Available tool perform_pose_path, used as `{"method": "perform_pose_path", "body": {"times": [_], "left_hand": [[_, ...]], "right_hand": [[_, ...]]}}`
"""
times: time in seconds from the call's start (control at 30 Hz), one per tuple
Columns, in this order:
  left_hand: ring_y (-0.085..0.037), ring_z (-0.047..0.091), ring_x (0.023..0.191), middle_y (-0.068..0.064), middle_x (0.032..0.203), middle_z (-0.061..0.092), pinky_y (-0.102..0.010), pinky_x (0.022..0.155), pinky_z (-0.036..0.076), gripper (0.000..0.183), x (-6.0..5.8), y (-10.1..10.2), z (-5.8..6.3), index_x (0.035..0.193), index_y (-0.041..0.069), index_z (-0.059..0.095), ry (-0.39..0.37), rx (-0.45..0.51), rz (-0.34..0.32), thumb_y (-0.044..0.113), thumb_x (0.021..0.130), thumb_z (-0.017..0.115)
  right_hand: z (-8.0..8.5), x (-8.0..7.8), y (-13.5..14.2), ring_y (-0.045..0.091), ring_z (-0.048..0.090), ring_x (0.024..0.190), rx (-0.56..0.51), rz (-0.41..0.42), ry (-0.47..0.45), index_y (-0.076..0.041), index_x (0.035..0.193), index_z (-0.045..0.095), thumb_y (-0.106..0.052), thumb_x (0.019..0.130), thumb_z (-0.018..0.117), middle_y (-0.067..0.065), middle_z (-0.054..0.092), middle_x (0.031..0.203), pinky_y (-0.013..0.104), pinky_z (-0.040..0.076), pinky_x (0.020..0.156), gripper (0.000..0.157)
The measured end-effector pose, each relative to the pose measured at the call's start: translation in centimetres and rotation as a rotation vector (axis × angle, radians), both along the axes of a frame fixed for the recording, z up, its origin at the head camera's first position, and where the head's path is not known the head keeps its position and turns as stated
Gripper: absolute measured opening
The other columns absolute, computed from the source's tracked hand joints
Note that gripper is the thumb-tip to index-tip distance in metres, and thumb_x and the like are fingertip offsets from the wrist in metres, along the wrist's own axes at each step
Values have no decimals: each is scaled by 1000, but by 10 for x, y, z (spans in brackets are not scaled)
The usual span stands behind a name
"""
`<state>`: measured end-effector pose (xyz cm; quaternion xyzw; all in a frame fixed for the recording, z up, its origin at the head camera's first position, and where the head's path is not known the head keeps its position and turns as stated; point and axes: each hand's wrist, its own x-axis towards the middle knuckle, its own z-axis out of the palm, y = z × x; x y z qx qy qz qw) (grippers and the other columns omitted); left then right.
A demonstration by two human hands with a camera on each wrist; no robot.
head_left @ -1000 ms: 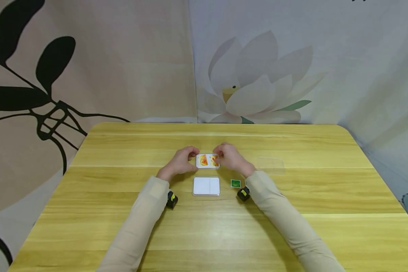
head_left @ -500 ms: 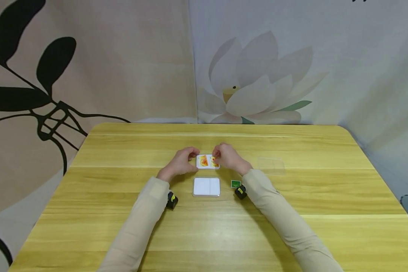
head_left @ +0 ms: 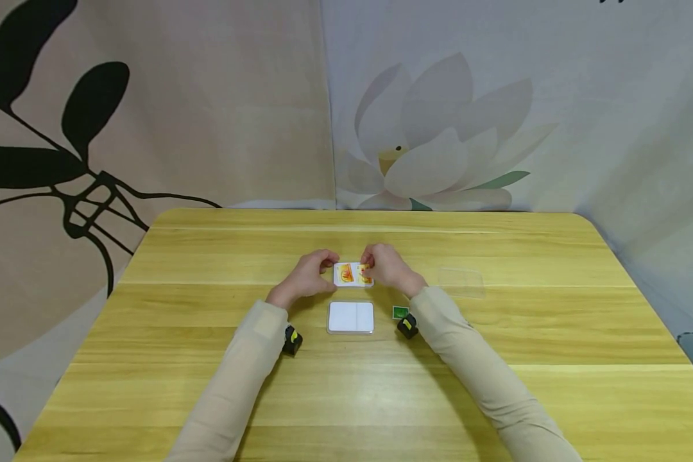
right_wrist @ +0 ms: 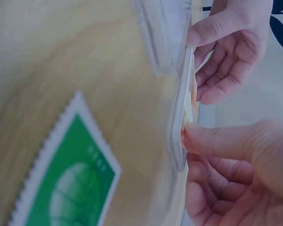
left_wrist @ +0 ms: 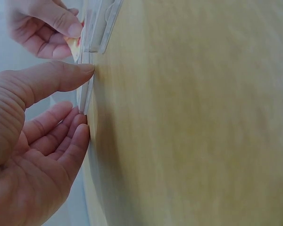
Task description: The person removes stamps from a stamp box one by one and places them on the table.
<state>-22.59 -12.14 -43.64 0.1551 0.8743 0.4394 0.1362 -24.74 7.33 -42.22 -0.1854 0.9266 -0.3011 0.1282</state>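
Note:
A flat clear plastic case with a white insert [head_left: 354,285] lies between both hands. On its left half sits an orange-yellow stamp [head_left: 346,273]. At the case's left end, my left hand [head_left: 305,277] holds the edges, thumb on the near side and fingers on the far side. My right hand [head_left: 387,265] pinches a second orange-yellow stamp [head_left: 366,276] over the right half; its fingers cover part of it. Whether that stamp lies flat cannot be told. In the right wrist view, the thumb [right_wrist: 217,140] presses close against the case's face.
Nearer to me lies another clear case with a white, divided insert [head_left: 350,317]. A green stamp with perforated edges [head_left: 400,312] lies to its right, close to the right wrist camera [head_left: 407,326]. A transparent lid-like sheet [head_left: 461,283] rests farther right on the wooden table [head_left: 346,398].
My right forearm and wrist have shifted slightly left, and the wrist camera now sits nearer the green stamp. The left hand and the case look unmoved.

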Motion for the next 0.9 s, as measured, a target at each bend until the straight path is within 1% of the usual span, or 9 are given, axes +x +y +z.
{"method": "perform_pose_path", "body": {"times": [0.17,0.27,0.37,0.53,0.6,0.7,0.77,0.9], "left_hand": [[-30,49,113,-18,123,53,-39,100,41,58,0,0,0,125,-7,49,-5,-1,-3,-5,72,72],[-30,49,113,-19,123,53,-39,100,41,58,0,0,0,125,-7,49,-2,-1,-4,-5,72,72],[-30,49,113,-18,123,53,-39,100,41,58,0,0,0,124,-7,49,-1,-2,-2,-6,71,72],[-30,49,112,-18,121,54,-38,99,41,57,0,1,0,123,-7,50,4,-10,-2,-6,71,72],[-30,49,112,-18,121,54,-39,99,41,57,0,1,0,123,-7,50,6,-12,-2,-6,71,72],[-30,48,111,-19,121,54,-39,99,42,57,1,0,1,123,-8,49,9,-13,-5,-6,71,72],[-30,48,111,-18,120,53,-39,99,41,57,1,0,1,123,-7,49,7,-15,-4,-6,71,73],[-30,48,111,-18,121,53,-39,99,42,57,1,0,1,124,-7,50,10,-20,-5,-5,72,73]], "right_hand": [[-1,1,1,17,51,70,-22,-2,42,1,87,62,4,79,68,8,59,77,21,43,59,10],[-2,1,2,17,52,69,-44,-3,65,2,85,63,5,81,65,9,60,77,22,45,59,6],[-3,1,5,17,52,70,-74,-15,65,2,85,64,5,84,61,10,61,78,23,45,61,4],[-5,0,13,18,51,70,-124,-41,66,4,85,65,5,86,58,11,61,79,24,44,62,7],[-5,0,16,18,51,71,-139,-59,51,5,85,65,5,86,58,11,61,79,24,44,63,8],[-4,0,20,18,50,71,-157,-96,1,5,88,66,3,87,57,12,61,81,23,43,63,9],[-4,0,23,17,49,71,-158,-124,-32,4,90,66,2,88,57,11,61,83,22,42,62,10],[-1,0,26,16,49,69,-144,-151,-67,4,92,66,-1,90,56,11,60,83,20,41,58,11]]}}
